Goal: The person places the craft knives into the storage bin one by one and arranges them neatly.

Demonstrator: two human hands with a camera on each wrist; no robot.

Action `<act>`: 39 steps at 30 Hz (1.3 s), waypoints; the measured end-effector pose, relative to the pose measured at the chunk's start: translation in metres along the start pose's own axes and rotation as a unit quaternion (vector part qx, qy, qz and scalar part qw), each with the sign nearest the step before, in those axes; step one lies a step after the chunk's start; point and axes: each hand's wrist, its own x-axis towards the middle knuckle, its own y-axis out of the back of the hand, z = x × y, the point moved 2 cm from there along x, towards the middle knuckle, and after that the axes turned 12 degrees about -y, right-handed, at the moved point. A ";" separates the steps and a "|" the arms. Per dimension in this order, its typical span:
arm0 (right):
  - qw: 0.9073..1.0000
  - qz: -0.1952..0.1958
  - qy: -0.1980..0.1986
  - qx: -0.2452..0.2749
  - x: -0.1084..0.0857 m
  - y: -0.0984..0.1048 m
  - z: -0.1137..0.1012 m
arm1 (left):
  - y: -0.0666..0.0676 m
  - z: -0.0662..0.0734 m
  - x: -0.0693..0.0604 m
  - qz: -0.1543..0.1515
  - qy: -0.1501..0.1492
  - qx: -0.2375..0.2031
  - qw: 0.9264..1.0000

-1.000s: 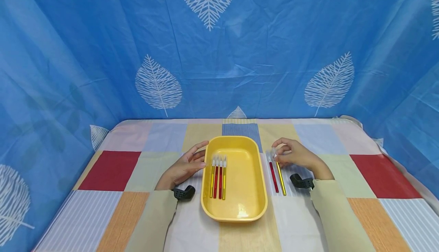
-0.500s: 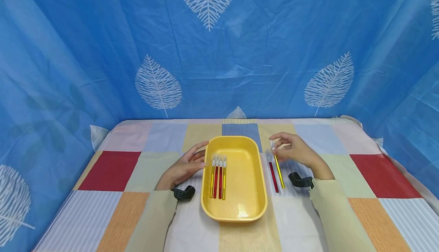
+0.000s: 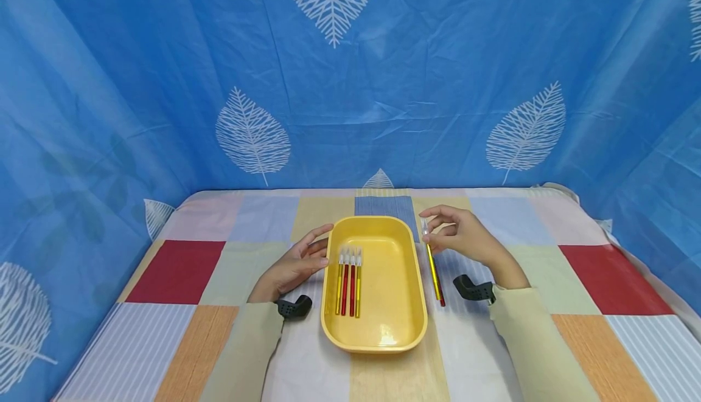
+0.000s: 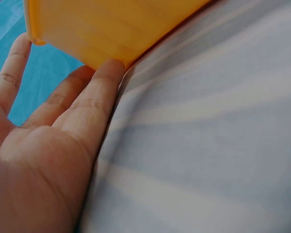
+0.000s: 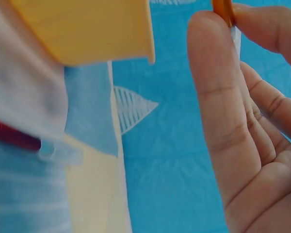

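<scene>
My right hand point(image 3: 465, 235) pinches a gold craft knife point(image 3: 432, 268) near its clear-capped end, between thumb and fingertips. The knife slants down just beyond the tray's right side. In the right wrist view its gold handle point(image 5: 223, 8) shows between the fingertips. A red craft knife point(image 5: 14, 136) lies on the cloth below; in the head view the gold one mostly covers it. My left hand point(image 3: 296, 268) touches the left side of the yellow tray point(image 3: 391, 292) with extended fingers. Inside the tray, several red and gold craft knives point(image 3: 348, 283) lie side by side, capped ends away from me.
A patchwork cloth point(image 3: 219, 341) covers the table. Blue leaf-print curtains point(image 3: 405, 116) stand behind it and along the sides. Black wrist straps point(image 3: 296, 308) with small devices sit on both wrists.
My right hand has lifted the gold craft knife off the cloth beside the red one and brought it left, toward the tray. The left hand and the tray have stayed in place.
</scene>
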 end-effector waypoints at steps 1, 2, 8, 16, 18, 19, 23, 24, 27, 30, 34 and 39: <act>1.000 -0.001 0.001 0.002 -0.001 -0.001 -0.002 | 0.000 0.000 0.000 0.000 0.000 0.000 1.000; 1.000 -0.001 0.001 0.005 -0.001 -0.002 -0.004 | 0.000 -0.001 0.001 -0.001 0.000 0.000 1.000; 1.000 -0.010 0.006 0.020 -0.002 -0.009 -0.012 | -0.001 0.000 0.000 -0.009 -0.008 -0.006 1.000; 0.999 -0.031 -0.009 0.025 0.000 -0.022 -0.017 | -0.002 0.001 0.000 -0.010 -0.009 -0.008 1.000; 0.999 -0.034 -0.007 0.023 0.001 -0.025 -0.018 | -0.002 0.001 0.000 -0.009 -0.009 -0.007 1.000; 0.999 -0.037 -0.004 0.023 0.001 -0.026 -0.019 | -0.002 0.001 0.000 -0.008 -0.009 -0.008 1.000; 0.999 -0.048 0.001 0.024 0.003 -0.031 -0.022 | -0.002 0.001 -0.001 -0.006 -0.010 -0.007 1.000; 0.998 -0.051 0.000 0.024 0.004 -0.033 -0.023 | -0.002 0.001 -0.001 -0.004 -0.010 -0.007 1.000; 0.998 -0.059 -0.008 0.020 0.006 -0.037 -0.025 | -0.002 0.002 -0.001 -0.001 -0.007 -0.006 1.000; 0.998 -0.059 -0.018 0.014 0.009 -0.041 -0.027 | -0.002 0.002 -0.001 -0.002 -0.007 -0.006 1.000; 0.998 -0.056 -0.026 0.010 0.013 -0.045 -0.029 | -0.001 0.002 -0.001 -0.007 -0.010 -0.008 1.000; 0.998 -0.063 -0.022 -0.005 0.018 -0.049 -0.033 | -0.001 0.001 0.000 -0.008 -0.006 -0.006 1.000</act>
